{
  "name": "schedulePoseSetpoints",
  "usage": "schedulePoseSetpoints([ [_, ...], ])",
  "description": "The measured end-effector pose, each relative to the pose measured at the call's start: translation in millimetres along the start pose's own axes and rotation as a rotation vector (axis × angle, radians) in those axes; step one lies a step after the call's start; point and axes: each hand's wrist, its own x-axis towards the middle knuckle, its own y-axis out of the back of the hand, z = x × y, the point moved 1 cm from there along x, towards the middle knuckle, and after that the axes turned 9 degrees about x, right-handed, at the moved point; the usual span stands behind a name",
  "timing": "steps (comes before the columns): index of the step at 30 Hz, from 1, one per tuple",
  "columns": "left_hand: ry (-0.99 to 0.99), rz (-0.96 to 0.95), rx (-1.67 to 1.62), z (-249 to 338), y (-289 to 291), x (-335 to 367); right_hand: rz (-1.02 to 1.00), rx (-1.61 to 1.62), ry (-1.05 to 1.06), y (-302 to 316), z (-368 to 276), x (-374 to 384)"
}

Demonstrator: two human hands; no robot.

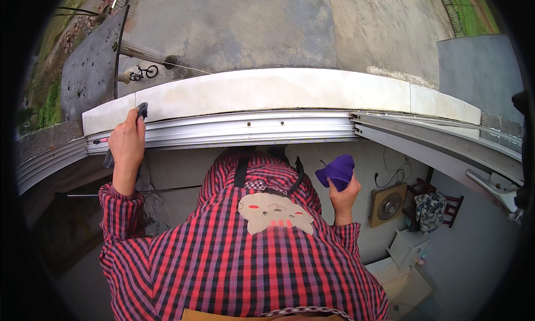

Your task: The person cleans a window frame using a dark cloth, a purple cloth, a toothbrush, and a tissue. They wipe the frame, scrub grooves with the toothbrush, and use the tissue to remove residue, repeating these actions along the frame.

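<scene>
Left hand [128, 140] presses a grey rag [142, 110] on the sill [278, 89]; raised right hand [344, 194] grips a purple cloth [336, 170].

My left hand [127, 140] is raised at the far left, arm stretched forward and up, wrist straight, back of the hand toward me — fingers curled shut and clamped on what they hold. My right hand [344, 191] is lifted at the near right, elbow bent, forearm upright, palm side turned inward — fingers and thumb closed in a firm grasp. The two hands are well apart, both sleeves drawn down to the wrists.
</scene>
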Motion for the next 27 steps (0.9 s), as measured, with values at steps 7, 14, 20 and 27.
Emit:
schedulePoseSetpoints([
  [7, -0.656, -0.035, -0.831, 257, 18, -22, -0.013, -0.091, -0.003, 9, -6, -26],
  [14, -0.834, -0.142, -0.516, 341, 23, -24, 0.05, -0.089, -0.031, 17, 4, -50],
  [20, -0.7, -0.559, -0.89, 369, 35, 5, 0.054, -0.079, 0.007, 12, 9, -46],
  [27, -0.791, -0.377, -0.6, 340, 30, -24, 0.028, -0.035, 0.076, 11, 4, -31],
])
